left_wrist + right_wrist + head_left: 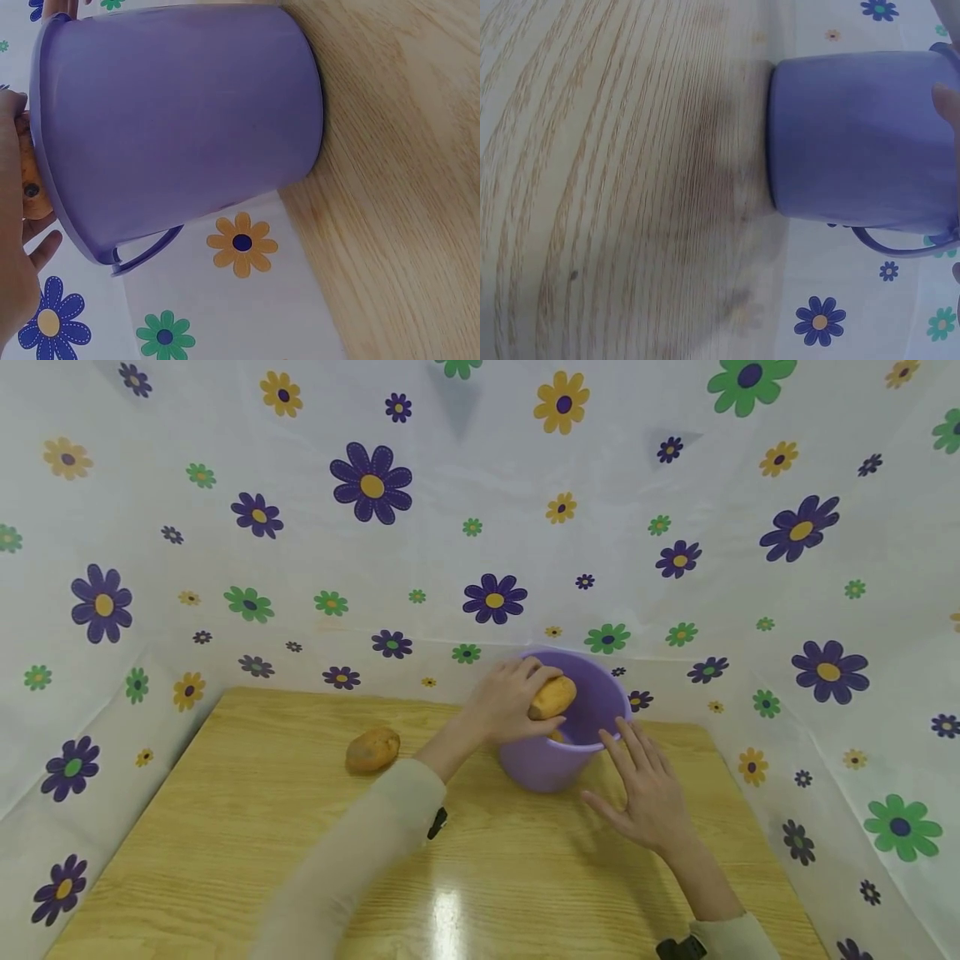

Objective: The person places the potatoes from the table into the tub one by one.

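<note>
My left hand (510,702) grips a yellow mango (553,697) over the mouth of a purple bucket (547,768). In the left wrist view, the held mango (31,176) shows orange skin with a dark spot, right at the bucket's rim. Inside the bucket, a bit of another yellow fruit (555,737) peeks out below the hand. My right hand (648,789) has its fingers spread, fingertips at the right side of the rim. A second mango (372,750), yellow with a dull brownish patch, lies on the table left of the bucket.
The wooden table (262,827) meets a white flower-printed sheet (450,552) at the back and sides. The bucket stands near the table's back edge, and its purple handle (150,251) hangs down at its far side.
</note>
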Motion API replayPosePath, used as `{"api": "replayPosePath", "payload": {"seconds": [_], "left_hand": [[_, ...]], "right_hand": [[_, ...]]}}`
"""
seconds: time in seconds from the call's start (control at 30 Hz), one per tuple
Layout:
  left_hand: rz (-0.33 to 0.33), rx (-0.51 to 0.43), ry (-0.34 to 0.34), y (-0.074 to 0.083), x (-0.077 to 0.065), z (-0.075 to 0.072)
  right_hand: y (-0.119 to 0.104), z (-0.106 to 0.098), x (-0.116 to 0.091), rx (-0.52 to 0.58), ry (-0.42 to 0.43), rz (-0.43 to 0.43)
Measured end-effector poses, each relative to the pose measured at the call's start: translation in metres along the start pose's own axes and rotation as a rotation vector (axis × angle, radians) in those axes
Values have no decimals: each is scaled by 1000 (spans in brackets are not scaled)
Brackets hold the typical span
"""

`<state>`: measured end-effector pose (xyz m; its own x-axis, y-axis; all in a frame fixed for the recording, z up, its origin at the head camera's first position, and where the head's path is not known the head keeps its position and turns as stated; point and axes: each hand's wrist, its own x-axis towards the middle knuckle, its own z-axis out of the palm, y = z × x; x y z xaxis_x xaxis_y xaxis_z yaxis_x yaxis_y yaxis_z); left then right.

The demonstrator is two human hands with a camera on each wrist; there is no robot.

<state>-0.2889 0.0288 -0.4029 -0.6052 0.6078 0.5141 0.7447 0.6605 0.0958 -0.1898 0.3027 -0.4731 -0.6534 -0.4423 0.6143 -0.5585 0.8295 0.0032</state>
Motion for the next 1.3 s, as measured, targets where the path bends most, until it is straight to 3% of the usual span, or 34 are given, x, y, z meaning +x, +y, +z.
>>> {"api": "replayPosePath", "payload": {"seconds": [0.47, 0.97, 1.3], "left_hand": [[-80, 10, -157, 10, 12, 8], [-124, -10, -210, 13, 12, 10], [-133, -37, -211, 8, 3, 8]], "right_hand": [[-1, 0, 2, -12, 5, -13], [-1, -1, 2, -2, 0, -7], [0, 1, 0, -5, -1, 0]]}}
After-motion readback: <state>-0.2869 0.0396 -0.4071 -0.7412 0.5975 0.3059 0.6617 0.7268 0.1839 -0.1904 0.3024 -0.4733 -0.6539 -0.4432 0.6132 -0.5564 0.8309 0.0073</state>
